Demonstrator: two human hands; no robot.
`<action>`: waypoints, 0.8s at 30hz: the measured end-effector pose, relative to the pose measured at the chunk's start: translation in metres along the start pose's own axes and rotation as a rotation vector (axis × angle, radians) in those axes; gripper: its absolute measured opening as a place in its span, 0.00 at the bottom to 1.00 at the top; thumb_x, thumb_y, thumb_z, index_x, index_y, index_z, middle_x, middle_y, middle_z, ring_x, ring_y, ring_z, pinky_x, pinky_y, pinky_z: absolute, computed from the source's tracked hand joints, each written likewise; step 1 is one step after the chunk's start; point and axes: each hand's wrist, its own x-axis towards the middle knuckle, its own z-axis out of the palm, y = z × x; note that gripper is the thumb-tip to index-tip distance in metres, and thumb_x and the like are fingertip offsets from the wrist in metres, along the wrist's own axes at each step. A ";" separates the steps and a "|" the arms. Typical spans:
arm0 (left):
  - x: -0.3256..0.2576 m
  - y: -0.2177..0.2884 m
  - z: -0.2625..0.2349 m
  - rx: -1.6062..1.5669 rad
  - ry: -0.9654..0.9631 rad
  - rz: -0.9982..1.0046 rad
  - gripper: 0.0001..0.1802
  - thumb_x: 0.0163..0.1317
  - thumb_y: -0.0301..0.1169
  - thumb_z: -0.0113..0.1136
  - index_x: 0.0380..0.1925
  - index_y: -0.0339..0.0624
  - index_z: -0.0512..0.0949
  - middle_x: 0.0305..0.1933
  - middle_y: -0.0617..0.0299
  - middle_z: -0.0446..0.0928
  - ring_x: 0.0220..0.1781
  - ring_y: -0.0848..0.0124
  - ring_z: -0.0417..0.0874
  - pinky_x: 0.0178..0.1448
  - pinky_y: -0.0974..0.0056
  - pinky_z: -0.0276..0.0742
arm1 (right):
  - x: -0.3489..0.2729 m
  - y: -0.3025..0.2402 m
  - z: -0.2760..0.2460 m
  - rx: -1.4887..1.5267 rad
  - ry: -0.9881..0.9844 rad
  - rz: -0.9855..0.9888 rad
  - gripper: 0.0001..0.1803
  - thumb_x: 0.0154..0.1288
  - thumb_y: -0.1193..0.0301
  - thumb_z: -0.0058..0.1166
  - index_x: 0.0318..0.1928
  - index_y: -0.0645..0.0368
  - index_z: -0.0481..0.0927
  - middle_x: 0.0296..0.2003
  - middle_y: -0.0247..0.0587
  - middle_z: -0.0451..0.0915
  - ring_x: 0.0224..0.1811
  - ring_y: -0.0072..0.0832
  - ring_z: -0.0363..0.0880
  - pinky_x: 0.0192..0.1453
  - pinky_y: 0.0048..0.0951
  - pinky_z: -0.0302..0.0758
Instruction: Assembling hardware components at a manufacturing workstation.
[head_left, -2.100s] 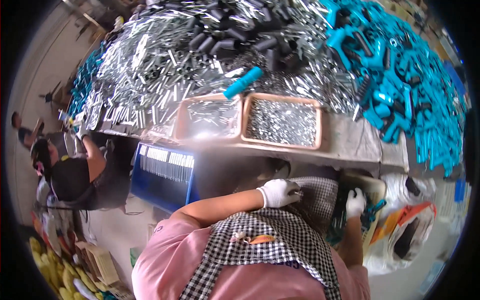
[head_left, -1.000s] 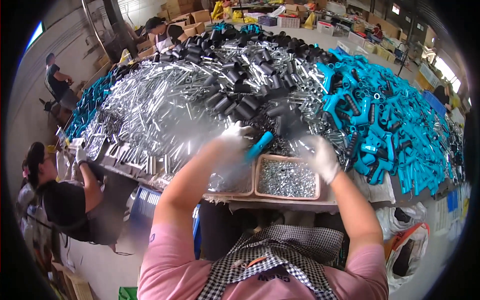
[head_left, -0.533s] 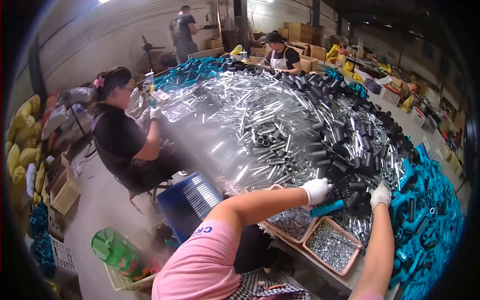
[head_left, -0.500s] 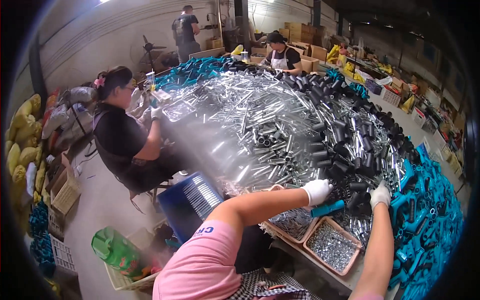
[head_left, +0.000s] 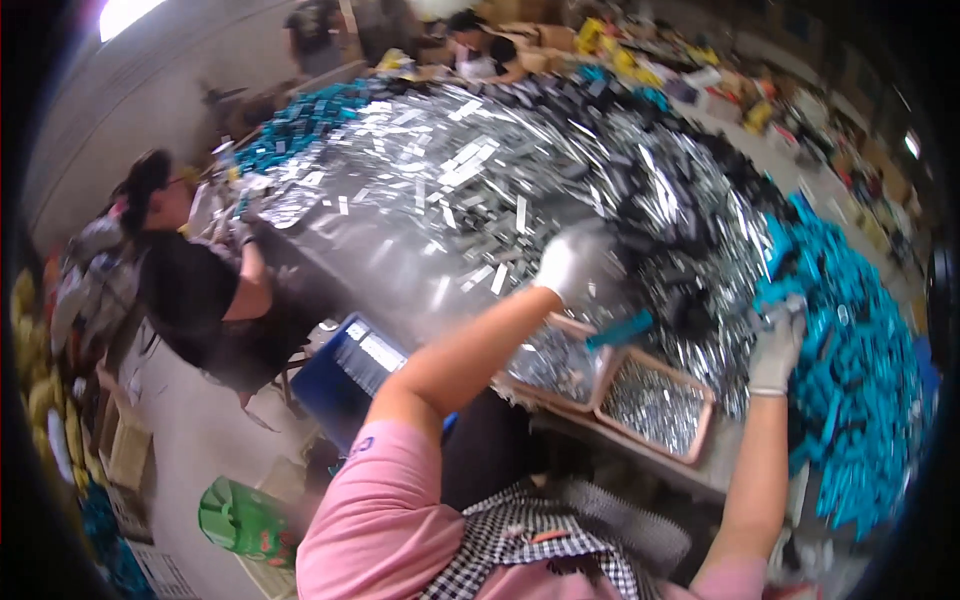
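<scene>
My left hand (head_left: 578, 262), in a white glove, hovers over the near side of the heap of metal tubes (head_left: 470, 170) and black sleeves. Motion smears its fingers, so their grip cannot be made out. At the heap's right edge, my gloved right hand (head_left: 776, 355) reaches to the pile of teal plastic parts (head_left: 850, 340). Its fingers look bent together at the pile's edge; what they hold, if anything, is blurred. Between my hands, a teal tube (head_left: 622, 328) lies across the edges of two trays. The right tray (head_left: 702, 425) holds small metal pieces, as does the left tray (head_left: 560, 398).
A blue bin (head_left: 325, 385) with shiny pieces stands left of my arm. Beyond it a co-worker (head_left: 195, 290) sits at the table; another person (head_left: 485, 50) works at the far side. A green bag (head_left: 240, 520) stands on the floor at lower left.
My left hand has moved left and farther over the heap. My right hand has shifted from the black sleeves to the teal parts. The whole view has turned and is blurred.
</scene>
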 end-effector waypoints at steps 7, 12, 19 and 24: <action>-0.029 0.095 -0.025 -1.117 -0.252 -0.974 0.17 0.74 0.39 0.48 0.41 0.33 0.75 0.29 0.57 0.80 0.30 0.68 0.84 0.38 0.64 0.81 | -0.155 -0.050 0.067 -0.907 -0.332 0.204 0.14 0.70 0.70 0.51 0.52 0.62 0.76 0.34 0.39 0.80 0.32 0.26 0.79 0.36 0.28 0.76; -0.088 0.188 -0.042 -0.751 -0.568 -0.121 0.09 0.66 0.29 0.59 0.43 0.34 0.76 0.37 0.49 0.80 0.39 0.51 0.83 0.45 0.56 0.80 | -0.223 -0.037 0.063 -0.824 -0.483 0.324 0.21 0.54 0.73 0.64 0.50 0.61 0.78 0.37 0.53 0.83 0.37 0.41 0.85 0.43 0.36 0.80; -0.077 0.181 -0.051 -1.051 -0.951 0.185 0.26 0.51 0.15 0.54 0.54 0.34 0.74 0.53 0.47 0.78 0.55 0.52 0.79 0.59 0.56 0.76 | -0.254 -0.024 0.049 0.100 -0.595 0.506 0.34 0.58 0.76 0.64 0.65 0.62 0.67 0.39 0.41 0.81 0.38 0.31 0.82 0.42 0.29 0.80; -0.026 0.111 -0.042 -0.377 -0.421 0.049 0.29 0.51 0.22 0.64 0.57 0.39 0.73 0.55 0.49 0.76 0.53 0.54 0.80 0.57 0.56 0.77 | -0.221 -0.066 0.045 0.434 0.147 0.988 0.21 0.75 0.53 0.47 0.53 0.57 0.73 0.32 0.35 0.78 0.20 0.18 0.68 0.16 0.18 0.61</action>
